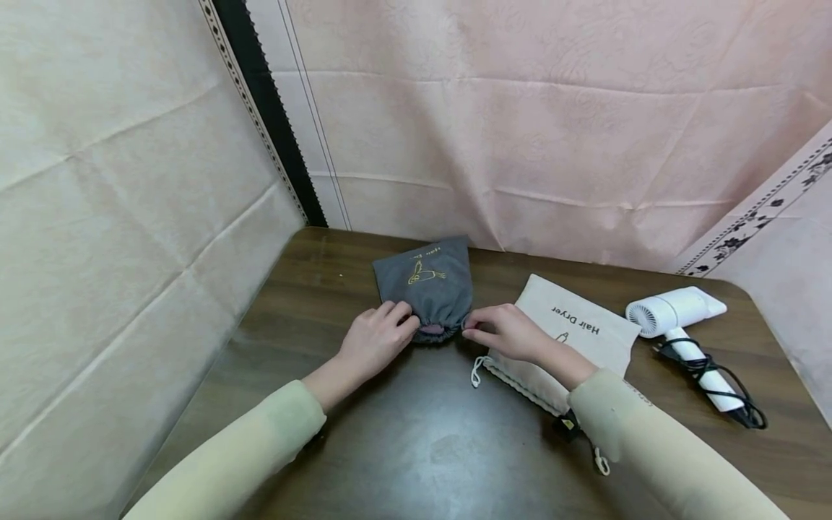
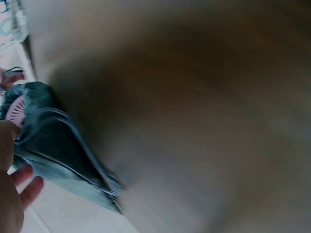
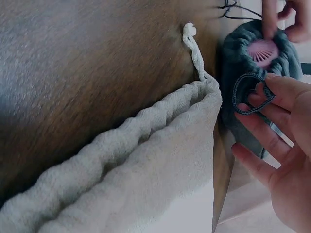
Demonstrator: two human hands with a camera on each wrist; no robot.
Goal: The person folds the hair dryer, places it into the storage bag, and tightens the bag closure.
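A dark grey drawstring bag [image 1: 448, 278] with a yellow hair dryer print lies near the table's back edge, its gathered mouth towards me. Inside the mouth shows a pink round slotted end [image 3: 263, 52]; the rest of that object is hidden in the cloth. At the left of the mouth, my left hand [image 1: 377, 336] pinches the drawstring, with a dark cord loop beside its fingers in the right wrist view. On the other side my right hand [image 1: 510, 331] pinches a loop of the drawstring [image 3: 235, 94] between thumb and fingers.
A cream drawstring bag [image 1: 585, 321] marked "Hair Dryer" lies partly under my right forearm. Near the sleeve sits a small black item [image 1: 568, 426] with a yellow label. To the far right is a white hair dryer [image 1: 676, 310], a black cord wound round its handle.
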